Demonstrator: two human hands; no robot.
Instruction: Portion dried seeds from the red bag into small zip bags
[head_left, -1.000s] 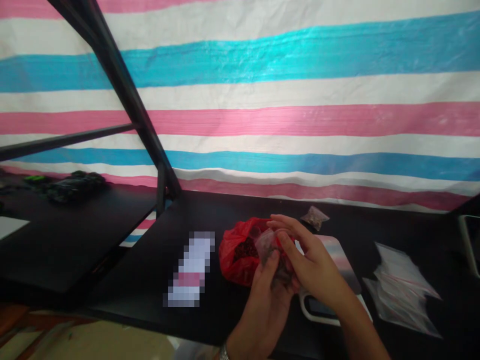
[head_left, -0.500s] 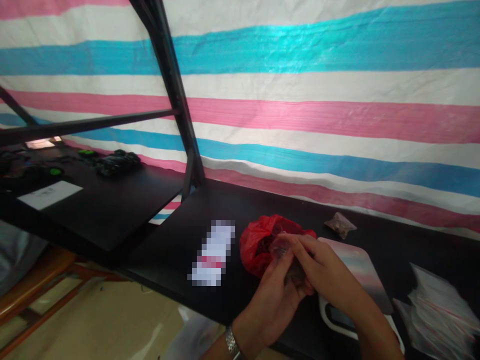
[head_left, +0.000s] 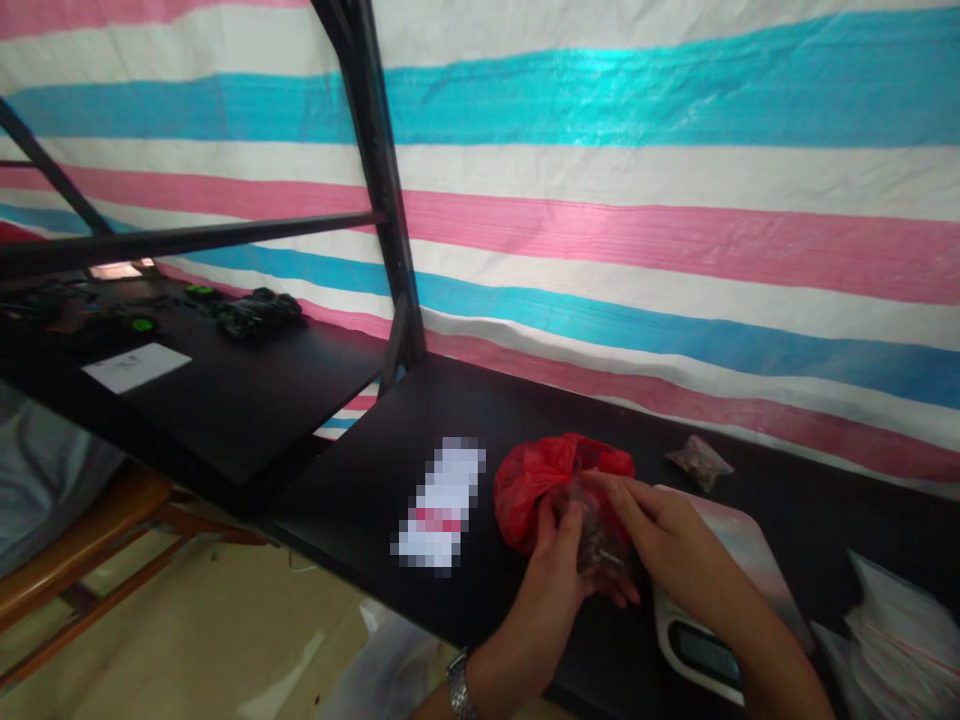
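Holding a small clear bag upright in front of you, your left hand pinches its near left side between thumb and fingers, while a few fingertips show beneath its lower edge. Your right hand lies against the bag's upper right side with its fingers extended and close together; you cannot tell from this view whether they grip the film or only rest on it. The bag is transparent and crumpled, with a pale glare on its front. Its contents are dark brown and lumpy, too blurred to identify, and its top edge is lost behind your fingers. The bag is above the surface, just in front of a red plastic bag, whose folds conceal whatever lies inside and whose near right side your hands cover. To the right, your forearm crosses a scale, leaving part of its display visible but no legible reading. Beyond the scale lies a filled clear bag; nearer the right edge, a pile of flat clear bags is cut off by the frame. Left of the red plastic bag, a white and red item is pixelated beyond recognition.
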